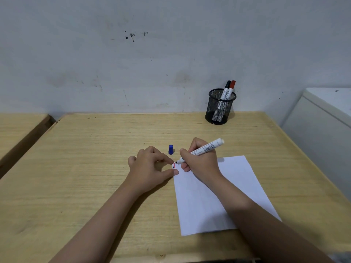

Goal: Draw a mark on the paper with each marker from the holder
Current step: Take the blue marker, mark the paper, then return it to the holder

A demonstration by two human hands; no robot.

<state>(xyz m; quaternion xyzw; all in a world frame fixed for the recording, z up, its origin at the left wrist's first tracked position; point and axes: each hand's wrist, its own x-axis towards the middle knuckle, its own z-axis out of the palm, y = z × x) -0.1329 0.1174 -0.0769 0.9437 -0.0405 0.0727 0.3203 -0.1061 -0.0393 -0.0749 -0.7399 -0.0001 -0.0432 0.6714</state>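
A white sheet of paper (218,194) lies on the wooden desk (95,168). My right hand (201,160) grips an uncapped white marker (207,148), its tip touching the paper's top left corner beside short red and dark marks (174,165). My left hand (150,168) presses that corner with thumb and forefinger. The blue cap (171,149) stands on the desk just behind the hands. At the back right, a black mesh holder (220,107) holds a black-capped marker (227,88) and a red-capped marker (231,87).
A stained grey wall (152,54) rises right behind the desk. A white cabinet (322,120) stands off the desk's right edge, and a second wooden surface (17,130) lies to the left across a gap.
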